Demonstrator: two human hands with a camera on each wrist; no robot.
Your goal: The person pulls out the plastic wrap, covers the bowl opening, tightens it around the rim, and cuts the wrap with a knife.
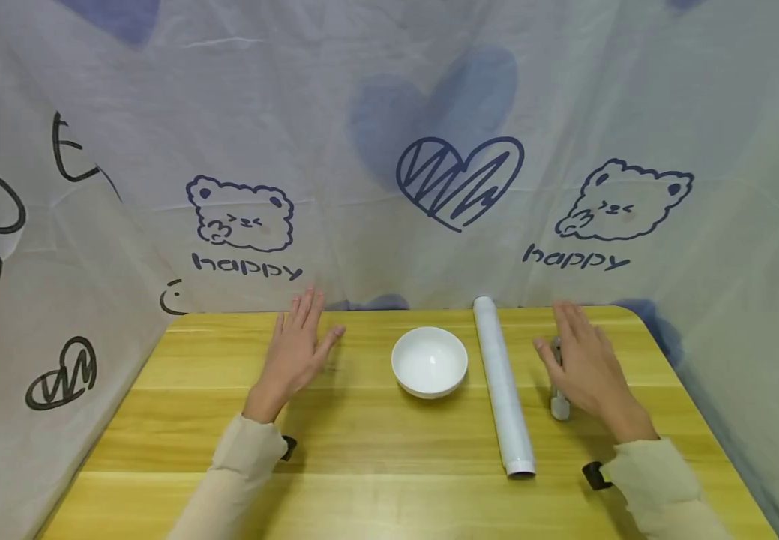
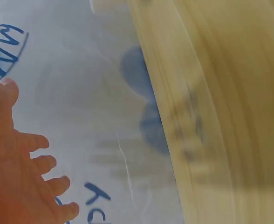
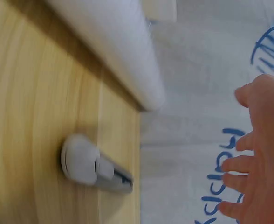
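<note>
My left hand (image 1: 292, 358) is held over the left part of the table, its fingers straight and the thumb spread, with nothing in it. A plain white bowl (image 1: 429, 363) stands upright to its right. Beyond the bowl lies a long white roll (image 1: 504, 394), which looks like cling film, its near end towards me. My right hand (image 1: 586, 367) hovers with extended fingers over a small grey tool (image 1: 560, 407) and partly hides it. In the right wrist view the tool (image 3: 81, 161) shows a rounded end and a dark slot; its exact kind is unclear.
The yellow wood-grain table (image 1: 362, 480) ends at a pale cloth backdrop (image 1: 335, 150) printed with hearts and bears. More of that cloth hangs along both sides. In the left wrist view the table edge (image 2: 165, 93) meets the cloth.
</note>
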